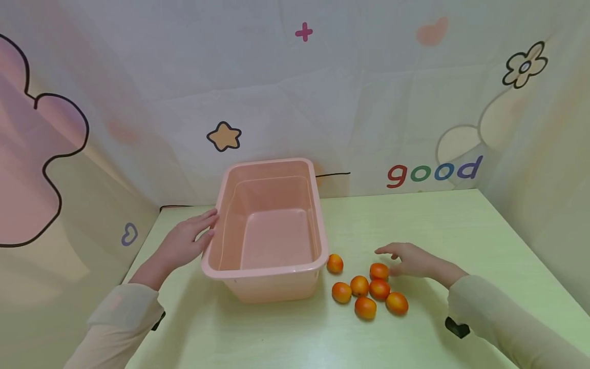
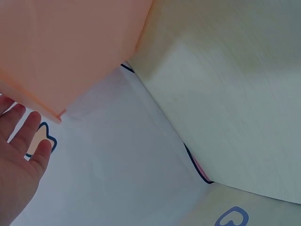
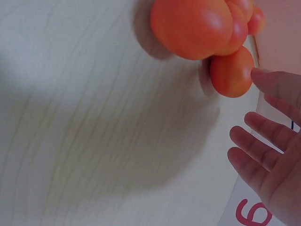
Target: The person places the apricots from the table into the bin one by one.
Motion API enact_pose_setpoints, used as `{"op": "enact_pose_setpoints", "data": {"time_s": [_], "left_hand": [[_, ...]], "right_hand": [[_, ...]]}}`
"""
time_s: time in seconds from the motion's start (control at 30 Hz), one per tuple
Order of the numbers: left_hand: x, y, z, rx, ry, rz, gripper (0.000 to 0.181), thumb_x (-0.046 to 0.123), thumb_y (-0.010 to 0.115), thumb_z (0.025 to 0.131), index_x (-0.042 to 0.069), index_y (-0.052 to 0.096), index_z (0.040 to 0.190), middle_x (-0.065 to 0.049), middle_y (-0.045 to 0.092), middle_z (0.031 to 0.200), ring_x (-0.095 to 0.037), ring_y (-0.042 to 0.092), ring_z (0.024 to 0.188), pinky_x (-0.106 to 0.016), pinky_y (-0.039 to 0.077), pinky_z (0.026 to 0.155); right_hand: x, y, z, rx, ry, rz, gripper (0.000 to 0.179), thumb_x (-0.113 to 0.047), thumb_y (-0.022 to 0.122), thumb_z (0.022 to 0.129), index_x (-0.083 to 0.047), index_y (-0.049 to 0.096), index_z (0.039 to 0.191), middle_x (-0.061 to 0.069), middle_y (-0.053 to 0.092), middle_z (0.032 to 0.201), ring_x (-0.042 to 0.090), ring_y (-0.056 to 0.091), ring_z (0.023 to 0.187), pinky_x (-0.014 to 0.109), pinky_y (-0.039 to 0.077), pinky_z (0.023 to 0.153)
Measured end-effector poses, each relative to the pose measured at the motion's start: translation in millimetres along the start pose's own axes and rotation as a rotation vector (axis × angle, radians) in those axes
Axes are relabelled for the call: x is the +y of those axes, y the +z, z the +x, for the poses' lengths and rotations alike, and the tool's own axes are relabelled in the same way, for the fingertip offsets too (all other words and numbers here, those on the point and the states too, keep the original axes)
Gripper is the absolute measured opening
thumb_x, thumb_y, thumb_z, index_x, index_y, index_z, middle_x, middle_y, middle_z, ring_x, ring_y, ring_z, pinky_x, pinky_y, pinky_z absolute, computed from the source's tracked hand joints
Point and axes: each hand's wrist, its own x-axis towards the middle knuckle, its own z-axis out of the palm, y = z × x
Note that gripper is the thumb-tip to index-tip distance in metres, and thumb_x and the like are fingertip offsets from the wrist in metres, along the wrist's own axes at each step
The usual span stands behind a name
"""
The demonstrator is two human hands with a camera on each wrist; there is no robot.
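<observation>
Seven fruits on the tabletop, all right of the tub, around its near right corner. One fruit sits just beside that corner; can't tell if it touches. Other six are bunched farther right of the tub, several in contact.

Right hand: beyond the bunch as seen from the tub, fingers spread wide, nothing held. Thumb is right at the nearest fruit; contact or mere overlap, can't tell.

Left hand: on the tub's left side, fingers straight, tips against the rim, not wrapped round it.

Handling, my read: fruits look light, smooth, roundish. Likely a bit slick and keen to roll; bunched ones will nudge each other. Skin looks firm, but squeeze lightly, bruising is possible. Best hold: thumb and fingers on opposite sides at the widest part, lifting straight up. Start on the bunch's outer edge, away from the tub, where there's finger room.

Tub looks like thin plastic: light, slightly flexy, could slide if bumped. Steady it at the rim, as the left hand is placed.
</observation>
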Motion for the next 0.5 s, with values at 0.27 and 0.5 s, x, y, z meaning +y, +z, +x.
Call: {"op": "enact_pose_setpoints", "data": {"time_s": [0.27,0.5], "left_hand": [[0.4,-1.6,2.1,-0.01,-0.018,-0.032,0.041,0.013,0.049,0.088,-0.002,0.046,0.127,-0.018,0.042,0.134,-0.039,0.039,0.121,-0.053,0.032,0.097],[0.7,-1.2,2.3,0.008,-0.015,-0.028,0.041,0.013,0.049,0.088,-0.003,0.046,0.126,-0.019,0.043,0.133,-0.04,0.04,0.119,-0.054,0.032,0.097]], "right_hand": [[-1,6,4.5,-0.032,-0.031,0.021,0.041,-0.008,0.064,0.077,-0.006,0.056,0.117,0.013,0.056,0.116,0.026,0.052,0.095,0.038,0.048,0.079],[-2,11,8.1,-0.049,-0.036,0.021,0.036,-0.006,0.062,0.077,-0.006,0.059,0.113,0.007,0.059,0.109,0.02,0.051,0.091,0.039,0.047,0.082]]}}
